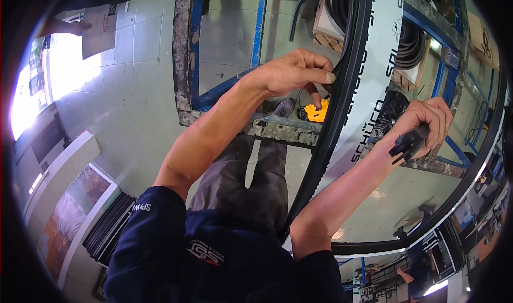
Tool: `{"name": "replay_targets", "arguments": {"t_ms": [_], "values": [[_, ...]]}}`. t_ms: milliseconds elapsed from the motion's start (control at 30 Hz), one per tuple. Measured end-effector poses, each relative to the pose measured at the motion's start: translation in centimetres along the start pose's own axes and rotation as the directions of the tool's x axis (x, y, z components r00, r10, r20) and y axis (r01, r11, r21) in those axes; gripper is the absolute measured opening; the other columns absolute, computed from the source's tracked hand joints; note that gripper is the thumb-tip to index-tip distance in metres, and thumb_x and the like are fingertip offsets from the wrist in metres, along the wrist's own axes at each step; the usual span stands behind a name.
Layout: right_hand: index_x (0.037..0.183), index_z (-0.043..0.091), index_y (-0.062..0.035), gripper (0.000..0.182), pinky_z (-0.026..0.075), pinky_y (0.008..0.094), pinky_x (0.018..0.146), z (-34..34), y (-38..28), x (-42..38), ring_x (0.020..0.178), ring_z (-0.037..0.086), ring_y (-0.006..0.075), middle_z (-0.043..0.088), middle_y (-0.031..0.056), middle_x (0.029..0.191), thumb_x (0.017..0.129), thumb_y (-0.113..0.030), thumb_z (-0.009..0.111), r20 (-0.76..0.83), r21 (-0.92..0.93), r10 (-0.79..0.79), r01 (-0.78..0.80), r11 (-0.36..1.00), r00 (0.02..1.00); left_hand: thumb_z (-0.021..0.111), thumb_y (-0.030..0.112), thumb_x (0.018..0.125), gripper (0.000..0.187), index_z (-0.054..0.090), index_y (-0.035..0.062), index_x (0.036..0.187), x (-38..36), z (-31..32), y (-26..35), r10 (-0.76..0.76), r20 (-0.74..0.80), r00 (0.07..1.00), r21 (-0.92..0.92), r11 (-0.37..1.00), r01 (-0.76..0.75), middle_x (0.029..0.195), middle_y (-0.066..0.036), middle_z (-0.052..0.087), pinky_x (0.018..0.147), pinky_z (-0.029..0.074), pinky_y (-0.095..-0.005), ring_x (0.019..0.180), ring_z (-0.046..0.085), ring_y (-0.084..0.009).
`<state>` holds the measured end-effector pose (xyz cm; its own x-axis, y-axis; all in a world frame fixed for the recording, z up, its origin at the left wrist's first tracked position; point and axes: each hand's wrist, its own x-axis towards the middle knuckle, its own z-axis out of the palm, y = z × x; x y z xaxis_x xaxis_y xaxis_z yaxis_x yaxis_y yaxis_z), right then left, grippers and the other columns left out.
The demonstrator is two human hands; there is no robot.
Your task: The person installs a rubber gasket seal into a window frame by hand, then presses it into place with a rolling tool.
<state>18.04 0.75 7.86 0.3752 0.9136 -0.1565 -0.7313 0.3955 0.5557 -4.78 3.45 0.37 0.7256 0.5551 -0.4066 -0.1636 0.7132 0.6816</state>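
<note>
A long window-frame profile [368,94], with black edges and white printed protective film, runs diagonally in front of me. Along its near side lies a black rubber seal [342,89]. My left hand [299,76] is at this edge, thumb and forefinger pinched on the seal, the other fingers curled below. On the profile's far side, my right hand [430,118] is closed around a black tool [410,142]. Its exact kind is hidden by the fingers, and it is held clear of the film.
A worn blue metal trestle [283,132] stands under the profile. Below are a yellow object [317,111] and coils of black rubber [409,44] on pallets. Framed panels [80,217] lean at left. One person's hand holds a paper [100,33] at upper left; another person [419,268] is at lower right.
</note>
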Motion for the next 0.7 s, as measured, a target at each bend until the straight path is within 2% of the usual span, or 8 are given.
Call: {"name": "replay_targets", "arguments": {"t_ms": [333,533,633,667,700], "values": [[0.079,0.047,-0.003,0.012,0.042,0.0245,0.036,0.1,-0.2,-0.2,0.036,0.045,0.0124,0.046,0.0029,0.058,0.08,0.003,0.057,-0.015,0.037,0.03,-0.03,0.999,0.999,0.06,0.024,0.102,0.024,0.063,0.002,0.091,1.0,-1.9,-1.2,-0.002,0.173,0.985,0.016,1.0,-0.001,0.09,-0.004,0.065,0.073,0.061,-0.0356,0.083,0.063,-0.0127],[0.079,0.048,-0.0032,0.012,0.041,0.0253,0.035,0.1,0.1,-0.4,0.037,0.046,0.0127,0.047,0.003,0.06,0.081,0.004,0.057,-0.021,0.048,0.018,-0.017,0.999,1.0,0.059,0.025,0.103,0.025,0.062,0.0024,0.092,0.7,-1.2,-0.6,-0.003,0.133,0.991,0.048,0.999,-0.003,0.095,-0.005,0.067,0.073,0.061,-0.0356,0.085,0.065,-0.0146],[0.079,0.048,-0.0036,0.013,0.041,0.0255,0.035,0.2,0.0,-0.4,0.037,0.046,0.0124,0.048,0.0029,0.061,0.082,0.003,0.058,-0.021,0.051,0.04,-0.039,0.998,0.999,0.06,0.027,0.102,0.027,0.062,0.0022,0.091,-0.8,1.2,0.0,0.011,-0.012,1.0,0.076,0.997,-0.01,0.097,-0.007,0.068,0.071,0.061,-0.0353,0.086,0.065,-0.0152],[0.08,0.049,-0.0034,0.011,0.042,0.0255,0.035,0.1,0.1,-0.4,0.037,0.047,0.0121,0.049,0.0031,0.061,0.085,0.002,0.056,-0.015,0.03,0.038,-0.037,0.999,0.999,0.062,0.031,0.101,0.031,0.061,0.0015,0.091,-1.1,2.4,-0.1,0.002,-0.076,0.997,-0.059,0.998,-0.006,0.093,-0.008,0.068,0.067,0.059,-0.0337,0.083,0.066,-0.0149],[0.081,0.049,-0.0033,0.01,0.042,0.0256,0.035,0.0,0.2,-0.5,0.037,0.047,0.0122,0.049,0.0033,0.061,0.086,0.002,0.055,-0.019,0.026,0.032,-0.032,0.999,0.999,0.063,0.031,0.1,0.032,0.061,0.0014,0.089,-1.2,3.0,-0.8,0.003,-0.14,0.99,-0.076,0.997,-0.014,0.09,-0.007,0.068,0.065,0.058,-0.0327,0.081,0.065,-0.0146]]}}
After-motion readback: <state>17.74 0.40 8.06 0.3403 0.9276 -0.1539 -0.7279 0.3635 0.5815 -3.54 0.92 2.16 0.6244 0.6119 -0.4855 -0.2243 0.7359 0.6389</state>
